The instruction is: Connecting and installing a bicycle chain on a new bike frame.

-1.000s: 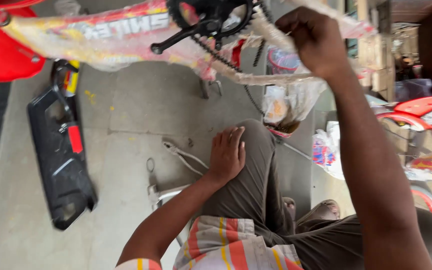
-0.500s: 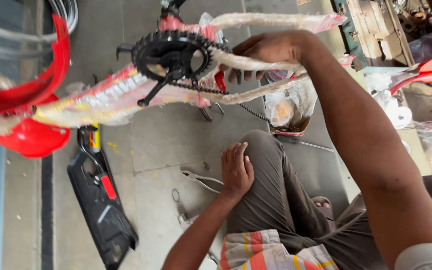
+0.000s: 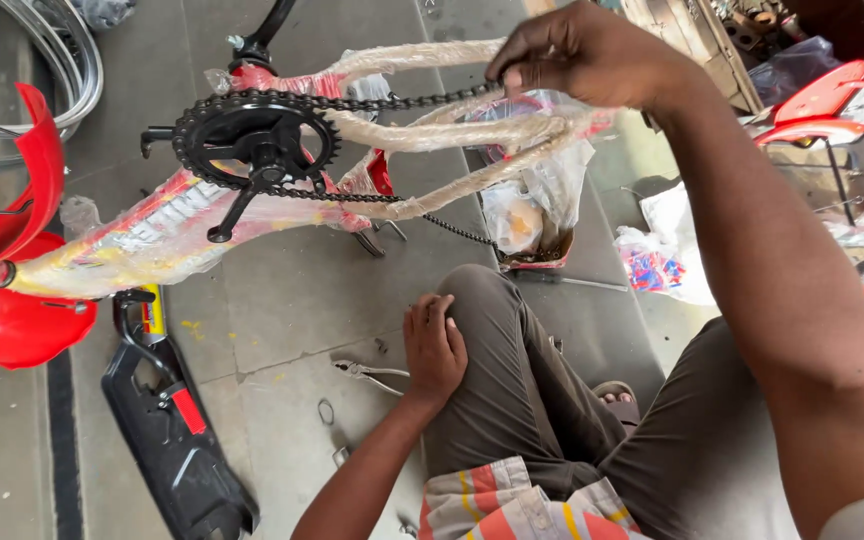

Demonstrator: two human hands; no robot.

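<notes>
Right hand (image 3: pixel 582 55) raised at top of view, fingers curled narrow around the plastic-wrapped rear stays of the bicycle frame (image 3: pixel 192 225), holding them where the chain (image 3: pixel 392 100) runs past; whether fingertips also pinch the chain, cannot tell. Frame lying tilted across upper left, red and yellow under clear wrap, off the grey floor (image 3: pixel 282 290). Black chainring (image 3: pixel 252 140) with crank arm at frame centre, chain looped over its teeth, lower run sagging toward the knee. Left hand (image 3: pixel 432 345) flat on left knee, fingers spread loose, holding nothing. Pliers (image 3: pixel 367 372) on floor just beside that hand, not touched. Black plastic panel (image 3: pixel 177 440) with red patch lying lower left. Red mudguard (image 3: pixel 12 290) at far left. Clear bag of small parts (image 3: pixel 532 215) on floor beyond the knee, behind the stays.
</notes>
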